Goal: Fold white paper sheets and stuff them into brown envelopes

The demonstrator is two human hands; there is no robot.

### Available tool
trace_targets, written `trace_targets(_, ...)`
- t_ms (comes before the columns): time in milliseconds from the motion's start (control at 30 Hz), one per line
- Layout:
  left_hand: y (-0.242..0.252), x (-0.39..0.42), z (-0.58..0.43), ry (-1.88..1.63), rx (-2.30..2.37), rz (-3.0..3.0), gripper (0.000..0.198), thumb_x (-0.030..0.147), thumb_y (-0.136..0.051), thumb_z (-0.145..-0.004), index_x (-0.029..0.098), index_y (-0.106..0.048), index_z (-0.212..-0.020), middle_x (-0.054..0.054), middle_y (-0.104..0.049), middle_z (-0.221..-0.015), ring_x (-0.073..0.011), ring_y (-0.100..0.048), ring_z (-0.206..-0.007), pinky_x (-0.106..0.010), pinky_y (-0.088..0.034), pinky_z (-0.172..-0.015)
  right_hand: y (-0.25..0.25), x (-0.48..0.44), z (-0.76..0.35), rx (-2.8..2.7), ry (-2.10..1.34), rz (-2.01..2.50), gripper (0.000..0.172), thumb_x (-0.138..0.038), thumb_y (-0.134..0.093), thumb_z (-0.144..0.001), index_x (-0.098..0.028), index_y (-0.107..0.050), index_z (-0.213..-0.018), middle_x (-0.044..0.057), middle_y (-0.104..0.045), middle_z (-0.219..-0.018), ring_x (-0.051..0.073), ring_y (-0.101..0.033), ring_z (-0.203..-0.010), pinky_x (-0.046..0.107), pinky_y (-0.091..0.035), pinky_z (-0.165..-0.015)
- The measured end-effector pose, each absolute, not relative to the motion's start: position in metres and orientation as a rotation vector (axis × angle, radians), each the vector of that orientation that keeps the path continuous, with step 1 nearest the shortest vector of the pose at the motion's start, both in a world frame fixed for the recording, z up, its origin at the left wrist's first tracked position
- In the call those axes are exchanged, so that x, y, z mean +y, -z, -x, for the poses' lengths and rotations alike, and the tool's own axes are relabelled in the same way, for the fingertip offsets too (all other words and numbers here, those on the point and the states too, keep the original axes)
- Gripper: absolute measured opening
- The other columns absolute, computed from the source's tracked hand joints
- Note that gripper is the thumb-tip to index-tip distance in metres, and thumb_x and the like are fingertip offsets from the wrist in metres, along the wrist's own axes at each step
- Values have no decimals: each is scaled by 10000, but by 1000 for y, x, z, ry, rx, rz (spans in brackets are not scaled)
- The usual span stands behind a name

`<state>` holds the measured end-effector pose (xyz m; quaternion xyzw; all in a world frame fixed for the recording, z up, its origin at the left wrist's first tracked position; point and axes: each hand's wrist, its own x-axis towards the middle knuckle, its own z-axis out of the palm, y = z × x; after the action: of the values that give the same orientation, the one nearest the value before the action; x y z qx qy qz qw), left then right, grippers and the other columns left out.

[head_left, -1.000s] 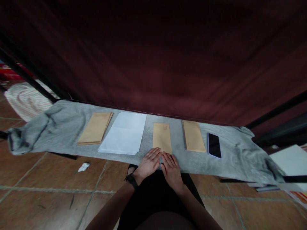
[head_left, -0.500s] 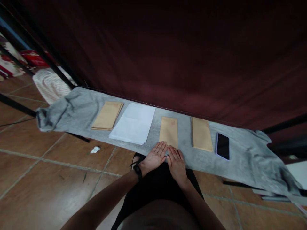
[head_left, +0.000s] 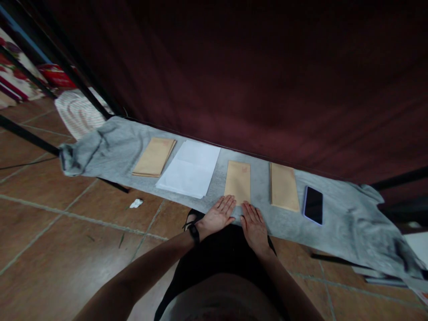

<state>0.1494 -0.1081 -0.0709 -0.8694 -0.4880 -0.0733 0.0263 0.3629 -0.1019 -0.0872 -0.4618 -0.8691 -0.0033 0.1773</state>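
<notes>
Your left grip (head_left: 219,216) and right grip (head_left: 255,227) lie palms down, fingers straight, clasping nothing. Brown envelope (head_left: 238,180) flat on grey-covered desk (head_left: 261,191), at twelve o'clock from you, near end at your fingertips. Left meets its seven o'clock corner, right its five; neither clearly nearer. Long axis runs about twelve to six. End with faint red print (head_left: 244,169), at its one o'clock corner, points away from you.

Black wristband (head_left: 193,232), left side; black legwear (head_left: 220,255).
</notes>
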Motion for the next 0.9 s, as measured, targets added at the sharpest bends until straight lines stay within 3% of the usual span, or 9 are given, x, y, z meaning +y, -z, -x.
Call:
trace_targets(267,73,-106,-146,230,-1486,2699,662,462,-390,-1024,41,-313,-1528,-206,-295,-1617,-289,-207,-1526,-453,-210,-1253,75,-94,-384,-2563,-62,1221,501,-291,-396,-1046,-170,-402,-1532,100,-507,-1515,257,-459,-1402,477,-320,-1190)
trace_targets(500,76,-103,-148,202,-1494,2685,650,483,-343,-1034,60,-328,-1526,-206,-330,-1601,-285,-255,-1515,-471,-222,-1240,67,-76,-381,-2491,-279,1255,421,-269,-386,-1032,-212,-535,-1421,83,-572,-1451,251,-525,-1325,462,-407,-1119)
trace_targets(667,77,-104,-148,188,-1455,2674,674,483,-354,-1031,36,-301,-1534,-221,-273,-1620,-301,-220,-1524,-478,-198,-1246,69,-53,-364,-2104,-495,1626,417,-259,-495,-950,-146,-585,-1341,168,-649,-1272,283,-622,-1159,419,-481,-1005)
trace_targets(800,76,-106,-148,211,-1472,2670,681,490,-364,-1027,55,-284,-1545,-208,-274,-1625,-292,-217,-1525,-473,-195,-1249,71,-36,-354,-1952,-657,1765,375,-265,-539,-901,-150,-621,-1248,130,-702,-1037,255,-688,-924,369,-517,-875)
trace_targets(900,74,-107,-148,234,-1477,2669,677,497,-373,-1024,94,-270,-1558,-190,-292,-1624,-281,-233,-1522,-468,-206,-1248,74,-31,-353,-1916,-704,1757,267,-266,-550,-872,-193,-646,-1110,87,-708,-960,244,-684,-903,357,-515,-857)
